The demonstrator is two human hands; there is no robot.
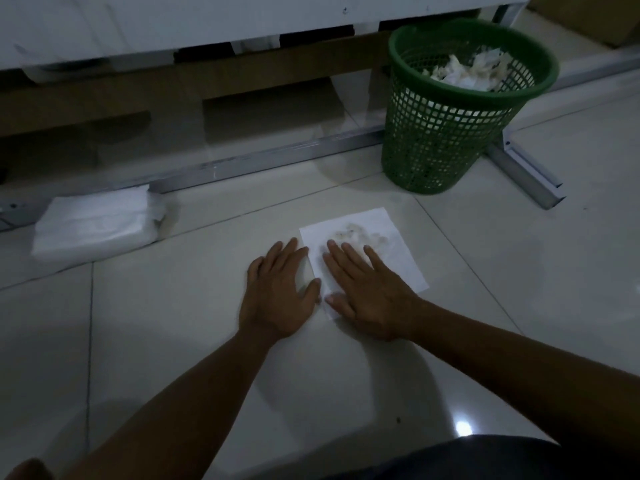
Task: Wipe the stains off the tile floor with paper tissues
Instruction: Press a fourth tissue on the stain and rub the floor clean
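Tissue laid flat over stain, both palms down.

My right hand (367, 292), fingers straight, presses the paper tissue (398, 251) onto the tile floor (173, 323) so the brownish stain soaks through. My left hand (280, 292) lies flat at its edge, gripping nothing. The green waste basket (450, 133) stands near for discards; the tissue pack (93, 226) lies left.
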